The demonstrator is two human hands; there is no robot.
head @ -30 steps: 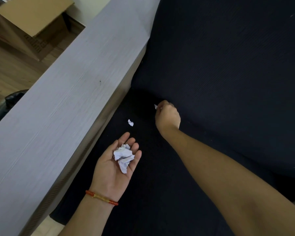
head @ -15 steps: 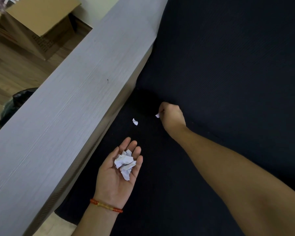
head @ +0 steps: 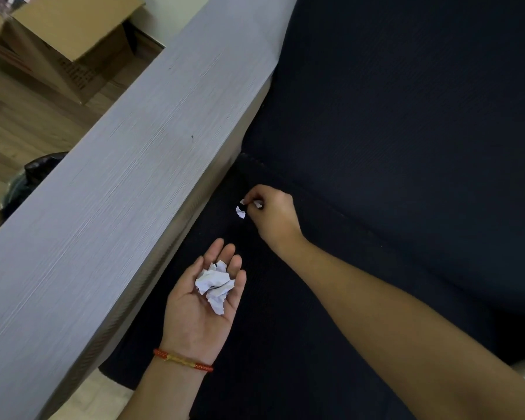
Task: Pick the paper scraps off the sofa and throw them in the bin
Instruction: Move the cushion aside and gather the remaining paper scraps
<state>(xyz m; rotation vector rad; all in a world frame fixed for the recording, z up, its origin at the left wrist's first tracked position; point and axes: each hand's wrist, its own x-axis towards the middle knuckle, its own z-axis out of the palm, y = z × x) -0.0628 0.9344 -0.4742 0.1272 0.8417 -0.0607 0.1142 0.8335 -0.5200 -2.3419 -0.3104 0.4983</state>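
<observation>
Scraps are being gathered: a crumpled paper pile point(head: 215, 283) is cupped in the flat, upturned left hand point(head: 203, 301), while one scrap is pinched by the curled right hand point(head: 270, 213) above a loose paper scrap point(head: 240, 212) near the sofa seat's point(head: 285, 359) armrest edge. Featherlight, flimsy paper; a fingertip pinch at any edge should suffice.

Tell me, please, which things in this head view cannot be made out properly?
- Bin: the grey armrest covers most of it; only a dark bag edge shows, its inside hidden.
- Scrap in the right hand: curled fingers cover most of it.
- Small scrap beside those fingers: whether they touch it is unclear.
- Cardboard box: cut off by the top edge.
- Pile of scraps in the left hand: count unclear.
</observation>
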